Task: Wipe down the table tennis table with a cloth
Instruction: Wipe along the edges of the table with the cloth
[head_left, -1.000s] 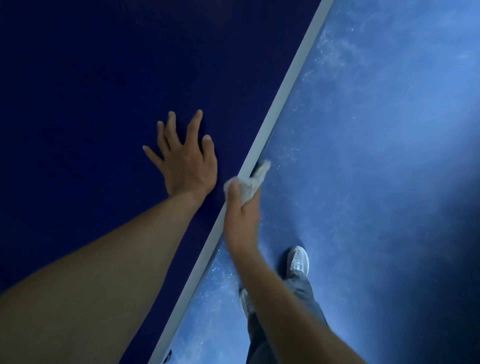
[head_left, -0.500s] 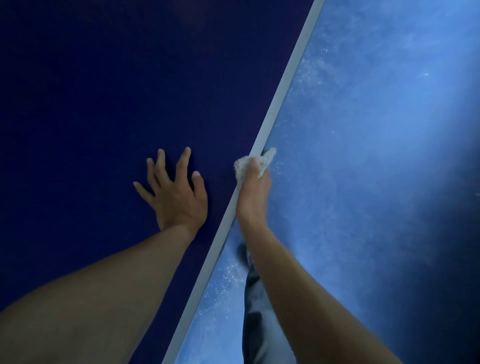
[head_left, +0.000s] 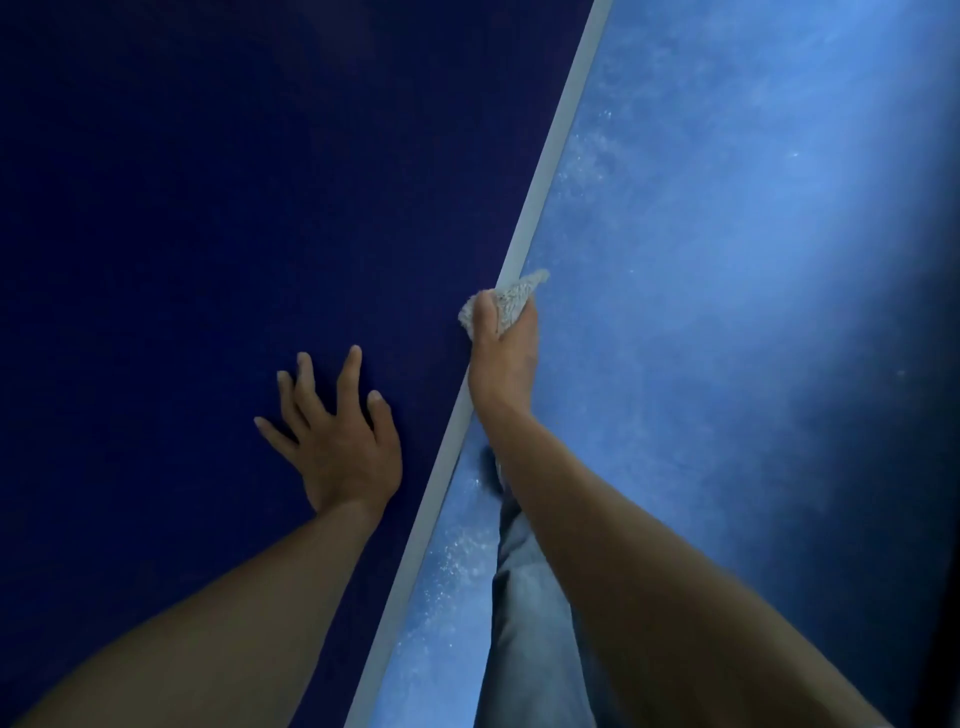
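Observation:
The dark blue table tennis table (head_left: 218, 218) fills the left of the view, and its pale edge line (head_left: 550, 171) runs diagonally from top right to bottom centre. My right hand (head_left: 504, 358) grips a small whitish cloth (head_left: 511, 301) and holds it against the table's edge, thumb on top. My left hand (head_left: 337, 436) lies flat on the tabletop with its fingers spread, a short way left of the edge and nearer to me than the cloth.
A blue speckled floor (head_left: 727, 260) lies to the right of the table, bright in the middle and dark toward the far right. My grey trouser leg (head_left: 524, 613) shows beneath my right forearm, close to the table edge.
My right hand has slid the cloth farther along the table edge, away from me. My left hand stays flat on the tabletop and now lies behind the cloth.

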